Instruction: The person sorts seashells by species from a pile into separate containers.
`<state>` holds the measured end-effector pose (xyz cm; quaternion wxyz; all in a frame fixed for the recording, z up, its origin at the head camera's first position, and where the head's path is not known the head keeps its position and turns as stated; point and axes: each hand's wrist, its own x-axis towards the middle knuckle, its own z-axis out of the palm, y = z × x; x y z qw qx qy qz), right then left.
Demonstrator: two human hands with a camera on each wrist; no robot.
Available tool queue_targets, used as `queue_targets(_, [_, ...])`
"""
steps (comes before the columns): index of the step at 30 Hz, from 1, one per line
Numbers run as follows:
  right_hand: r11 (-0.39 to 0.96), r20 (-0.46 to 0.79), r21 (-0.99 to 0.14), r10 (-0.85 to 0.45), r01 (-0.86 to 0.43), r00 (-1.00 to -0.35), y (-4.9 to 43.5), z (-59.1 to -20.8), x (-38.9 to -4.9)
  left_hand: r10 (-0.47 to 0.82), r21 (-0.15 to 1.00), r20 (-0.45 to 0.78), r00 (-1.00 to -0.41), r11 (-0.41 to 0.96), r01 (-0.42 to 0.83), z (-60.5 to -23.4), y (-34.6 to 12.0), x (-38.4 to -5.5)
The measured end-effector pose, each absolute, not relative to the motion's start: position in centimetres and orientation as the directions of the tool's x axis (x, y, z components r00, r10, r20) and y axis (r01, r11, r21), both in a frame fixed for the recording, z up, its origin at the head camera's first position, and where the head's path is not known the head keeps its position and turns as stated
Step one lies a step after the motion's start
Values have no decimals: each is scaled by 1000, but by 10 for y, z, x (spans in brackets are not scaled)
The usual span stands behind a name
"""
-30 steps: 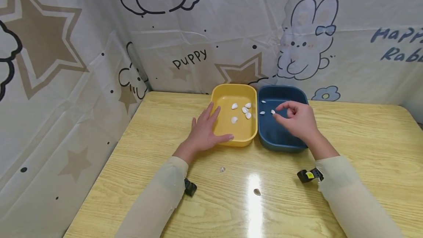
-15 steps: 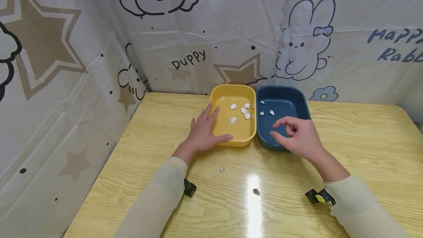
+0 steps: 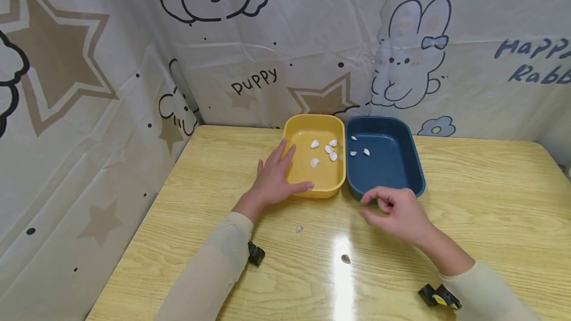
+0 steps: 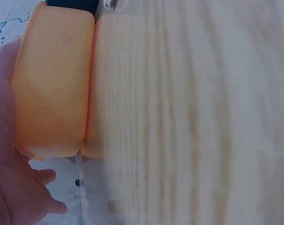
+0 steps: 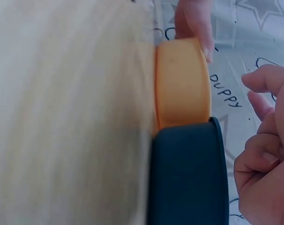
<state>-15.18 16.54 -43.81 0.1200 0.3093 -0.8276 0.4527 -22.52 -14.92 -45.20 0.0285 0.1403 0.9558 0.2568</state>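
My left hand (image 3: 274, 177) rests with spread fingers on the left and front rim of a yellow bin (image 3: 317, 194); in the left wrist view its thumb lies along the yellow bin wall (image 4: 53, 84). Several white seashells (image 3: 314, 162) lie inside. Against its right side stands a dark blue bin (image 3: 388, 175) with three small white shells (image 3: 366, 152) towards its left side. Over the blue bin's front edge, my right hand (image 3: 397, 214) hovers, thumb and index finger parted with nothing between them. The right wrist view shows its other fingers (image 5: 257, 157) curled in.
Two loose shells lie on the wooden table (image 3: 214, 182) in front of the bins: a pale one (image 3: 299, 229) and a brownish one (image 3: 345, 259) beside a bright reflection. A printed cloth (image 3: 250, 53) hangs behind the bins and along the left.
The right hand has let go of a white shell, which now lies in the blue bin, and has drawn back towards the front edge. The left hand has stayed put.
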Motion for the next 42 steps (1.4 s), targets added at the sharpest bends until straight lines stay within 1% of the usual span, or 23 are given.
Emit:
queue_targets(8, [385, 383, -731, -453, -564, -805, 162, -448, -137, 283, 503, 26, -959, 825, 257, -452, -149, -225])
queue_targets(16, [375, 259, -799, -493, -471, -831, 159, -458, -123, 285, 500, 38, -958, 824, 265, -452, -150, -225])
queue_targets(22, [369, 172, -834, -532, -410, -829, 157, -470, -116, 287, 501, 37, -957, 823, 267, -452, -150, -224])
queue_targets(27, [407, 124, -815, -573, -412, -810, 154, -476, -112, 287, 509, 38, -957, 819, 265, -453, -150, -225])
queue_targets(31, [435, 109, -787, -599, -438, -793, 151, -479, -110, 287, 512, 40, -957, 817, 266, -453, -150, -224])
queue_targets(42, [458, 141, -730, -626, -507, -767, 147, -481, -108, 288, 505, 49, -957, 819, 272, -453, -149, -224])
